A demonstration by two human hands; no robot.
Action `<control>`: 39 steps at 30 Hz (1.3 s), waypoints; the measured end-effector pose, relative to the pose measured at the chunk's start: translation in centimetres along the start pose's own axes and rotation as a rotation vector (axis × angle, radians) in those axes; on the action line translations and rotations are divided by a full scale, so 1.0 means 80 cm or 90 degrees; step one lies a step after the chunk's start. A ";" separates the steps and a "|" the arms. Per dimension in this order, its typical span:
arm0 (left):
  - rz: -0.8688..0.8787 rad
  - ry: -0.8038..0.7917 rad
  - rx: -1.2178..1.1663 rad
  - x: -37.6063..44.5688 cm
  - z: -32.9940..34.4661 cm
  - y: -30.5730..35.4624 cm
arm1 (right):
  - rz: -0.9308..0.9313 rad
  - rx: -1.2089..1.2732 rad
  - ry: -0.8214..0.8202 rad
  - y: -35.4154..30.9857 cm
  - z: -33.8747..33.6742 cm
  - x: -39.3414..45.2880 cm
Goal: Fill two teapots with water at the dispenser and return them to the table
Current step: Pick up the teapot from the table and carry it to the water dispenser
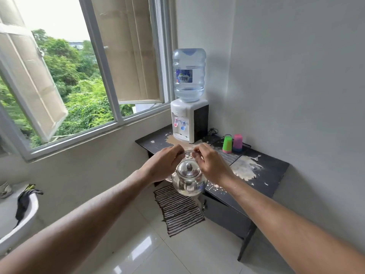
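Both hands, left hand (165, 164) and right hand (212, 165), are gripping the teapot (189, 179) handle; dispenser (188, 122) sitting at 12 o'clock, so keeping the pot level while approaching seems advisable.

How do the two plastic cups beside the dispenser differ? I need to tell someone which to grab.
The green cup stands left, nearer the dispenser; the pink cup stands right, nearer the wall. The pink cup's base shows blue, the green cup's pink. Both are upside down, alike in size, on the worn black table.
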State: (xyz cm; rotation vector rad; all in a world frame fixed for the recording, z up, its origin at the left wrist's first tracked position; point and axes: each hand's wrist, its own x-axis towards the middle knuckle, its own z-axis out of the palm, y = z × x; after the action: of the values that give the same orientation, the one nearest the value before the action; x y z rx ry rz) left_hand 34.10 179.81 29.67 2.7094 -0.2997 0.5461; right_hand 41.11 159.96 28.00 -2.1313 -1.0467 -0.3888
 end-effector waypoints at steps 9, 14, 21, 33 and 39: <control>0.019 -0.047 -0.001 0.131 0.036 -0.188 | 0.062 -0.040 -0.021 0.088 0.113 0.159; 0.018 -0.080 0.001 0.223 0.054 -0.288 | 0.069 -0.043 -0.046 0.156 0.164 0.266; 0.004 -0.135 -0.004 0.341 0.090 -0.415 | 0.102 -0.038 -0.104 0.250 0.231 0.393; 0.096 -0.275 -0.033 0.489 0.191 -0.610 | 0.304 0.000 -0.162 0.377 0.358 0.509; 0.152 -0.393 -0.065 0.543 0.255 -0.687 | 0.448 0.039 -0.178 0.418 0.417 0.531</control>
State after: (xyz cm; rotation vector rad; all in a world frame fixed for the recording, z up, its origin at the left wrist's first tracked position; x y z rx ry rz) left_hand 95.09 216.28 13.15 2.6882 -0.7893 -0.2626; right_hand 92.29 194.00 12.03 -2.3693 -0.3798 0.2801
